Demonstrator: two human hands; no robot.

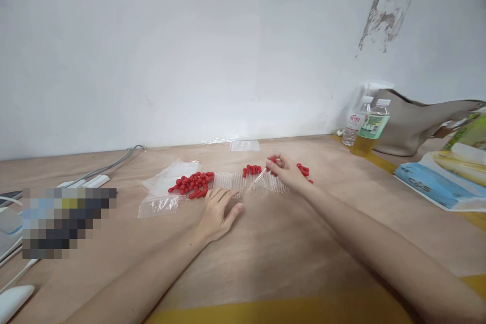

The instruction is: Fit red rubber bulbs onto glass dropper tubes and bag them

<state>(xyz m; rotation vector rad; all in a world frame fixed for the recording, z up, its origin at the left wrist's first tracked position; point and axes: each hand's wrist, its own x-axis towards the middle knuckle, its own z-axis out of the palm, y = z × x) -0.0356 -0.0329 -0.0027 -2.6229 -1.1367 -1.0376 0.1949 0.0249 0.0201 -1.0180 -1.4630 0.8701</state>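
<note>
My right hand (287,171) pinches a glass dropper (259,177) by its red rubber bulb, the clear tube slanting down to the left over a row of tubes. My left hand (217,214) lies on the table with fingers and thumb apart, its fingertips close to the tubes' near ends. Thin clear glass tubes (227,181) lie side by side between the hands. Several droppers with red bulbs (252,170) lie in the middle of that row. A pile of loose red rubber bulbs (192,184) sits left of it. More red bulbs (303,168) show behind my right wrist.
Clear plastic bags (158,206) lie under and beside the pile, another bag (245,146) by the wall. Two bottles (370,129), a grey-brown bag (406,124) and a blue-white packet (436,182) stand or lie right. Cables (110,165) and a blurred-out patch (64,223) are left.
</note>
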